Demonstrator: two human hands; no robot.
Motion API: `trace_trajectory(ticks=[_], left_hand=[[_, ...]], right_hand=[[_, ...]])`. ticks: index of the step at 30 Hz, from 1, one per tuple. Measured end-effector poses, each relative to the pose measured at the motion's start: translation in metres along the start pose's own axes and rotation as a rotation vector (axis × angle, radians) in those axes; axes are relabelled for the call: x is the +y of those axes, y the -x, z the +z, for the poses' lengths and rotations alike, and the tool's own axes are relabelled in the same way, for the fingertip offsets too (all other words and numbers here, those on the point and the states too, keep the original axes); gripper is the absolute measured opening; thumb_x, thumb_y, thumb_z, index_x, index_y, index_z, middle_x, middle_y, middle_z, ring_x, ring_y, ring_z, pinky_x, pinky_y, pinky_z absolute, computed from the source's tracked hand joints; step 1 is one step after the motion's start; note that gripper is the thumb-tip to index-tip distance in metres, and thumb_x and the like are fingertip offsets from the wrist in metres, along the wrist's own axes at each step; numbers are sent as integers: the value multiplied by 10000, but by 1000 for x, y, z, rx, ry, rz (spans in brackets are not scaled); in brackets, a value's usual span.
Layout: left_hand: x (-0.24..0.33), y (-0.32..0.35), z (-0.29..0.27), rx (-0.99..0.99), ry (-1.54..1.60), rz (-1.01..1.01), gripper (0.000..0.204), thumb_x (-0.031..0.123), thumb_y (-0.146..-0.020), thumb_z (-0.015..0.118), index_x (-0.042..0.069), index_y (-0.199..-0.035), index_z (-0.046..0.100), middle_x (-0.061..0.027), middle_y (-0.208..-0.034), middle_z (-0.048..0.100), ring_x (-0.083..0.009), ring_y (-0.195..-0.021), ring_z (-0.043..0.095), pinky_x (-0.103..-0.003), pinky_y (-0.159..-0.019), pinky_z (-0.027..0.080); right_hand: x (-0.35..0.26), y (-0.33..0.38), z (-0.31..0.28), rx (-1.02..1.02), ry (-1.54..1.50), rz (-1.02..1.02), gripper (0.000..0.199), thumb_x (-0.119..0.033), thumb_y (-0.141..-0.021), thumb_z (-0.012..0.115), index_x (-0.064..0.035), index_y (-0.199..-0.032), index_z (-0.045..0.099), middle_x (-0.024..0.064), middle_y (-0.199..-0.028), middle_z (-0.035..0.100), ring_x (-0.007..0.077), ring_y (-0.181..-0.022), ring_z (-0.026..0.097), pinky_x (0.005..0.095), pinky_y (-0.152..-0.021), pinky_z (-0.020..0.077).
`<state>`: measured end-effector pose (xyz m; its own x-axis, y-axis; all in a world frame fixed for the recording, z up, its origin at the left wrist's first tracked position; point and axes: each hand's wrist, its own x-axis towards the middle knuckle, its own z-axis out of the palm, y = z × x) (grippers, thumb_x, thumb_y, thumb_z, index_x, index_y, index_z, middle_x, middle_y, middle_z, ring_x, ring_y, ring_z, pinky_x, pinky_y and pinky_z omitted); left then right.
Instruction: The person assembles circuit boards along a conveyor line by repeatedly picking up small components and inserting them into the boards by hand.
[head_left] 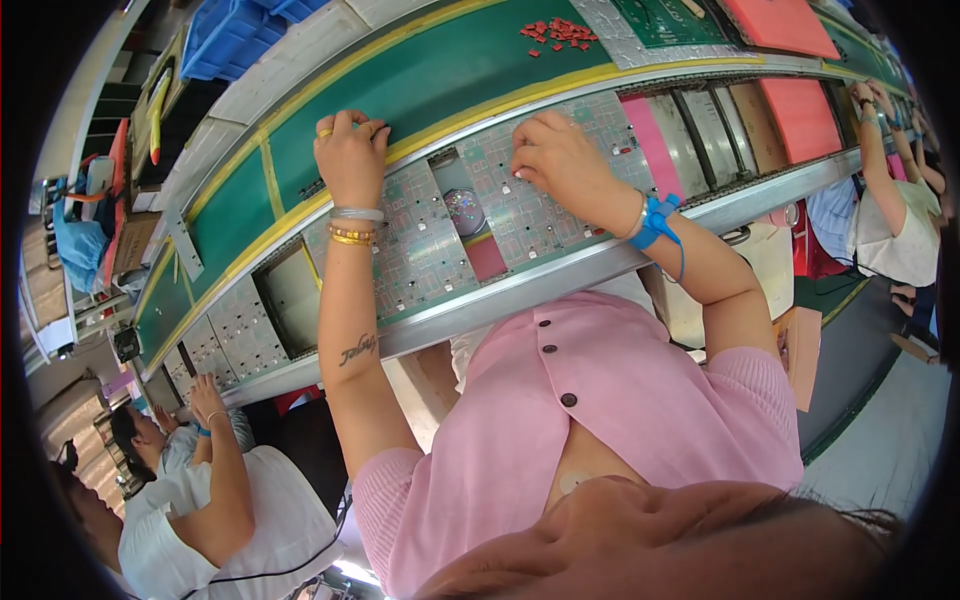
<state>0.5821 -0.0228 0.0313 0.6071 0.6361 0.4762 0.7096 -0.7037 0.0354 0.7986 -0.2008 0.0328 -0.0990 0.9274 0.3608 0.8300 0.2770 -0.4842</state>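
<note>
My left hand [350, 158] rests over the yellow-edged green work surface [440, 75], its fingers curled together. What it pinches, if anything, is hidden. Beside its wrist, a few small dark parts [312, 188] lie on the yellow edge. Below that hand is a pale circuit board panel [425, 245] dotted with small components. My right hand [558, 160] is over a second circuit board panel [540, 225], thumb and fingertips drawn together low at its surface. Anything between those fingertips is too small to make out. A blue wrist strap [657, 222] circles my right wrist.
A pile of small red parts [558, 36] lies at the far side. Between the panels shows a round dish of tiny parts [464, 212]. Metal rails [520, 277] border the line. Co-workers sit at the left [225, 500] and right [890, 215]; blue bins [225, 40] stand far left.
</note>
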Motion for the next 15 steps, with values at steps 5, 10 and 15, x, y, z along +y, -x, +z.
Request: trace_trajectory(ticks=[5,10,15], left_hand=[[1,-3,5,-44,-50,-2,82,172,-668,745,140,-742,732,0,-882,616,-237,-931,539,-388,-751,432],[8,-7,3,-69,-78,-13,84,179,-658,749,142,-731,728,0,-869,616,-230,-932,540,-388,-758,432],[7,-7,7,-72,-124,-40,84,192,-657,747,142,-719,724,-5,-860,612,-230,-917,539,-384,-751,432]], right_hand=[[4,2,11,-77,49,2,87,-100,-683,710,-108,-755,662,14,-936,554,224,-996,505,381,-830,422],[6,6,11,-44,76,-43,25,-136,-675,694,-129,-697,684,5,-871,547,205,-952,500,360,-840,413],[5,4,13,-96,62,-35,39,-134,-685,696,-126,-716,672,6,-906,550,212,-983,497,369,-848,405]])
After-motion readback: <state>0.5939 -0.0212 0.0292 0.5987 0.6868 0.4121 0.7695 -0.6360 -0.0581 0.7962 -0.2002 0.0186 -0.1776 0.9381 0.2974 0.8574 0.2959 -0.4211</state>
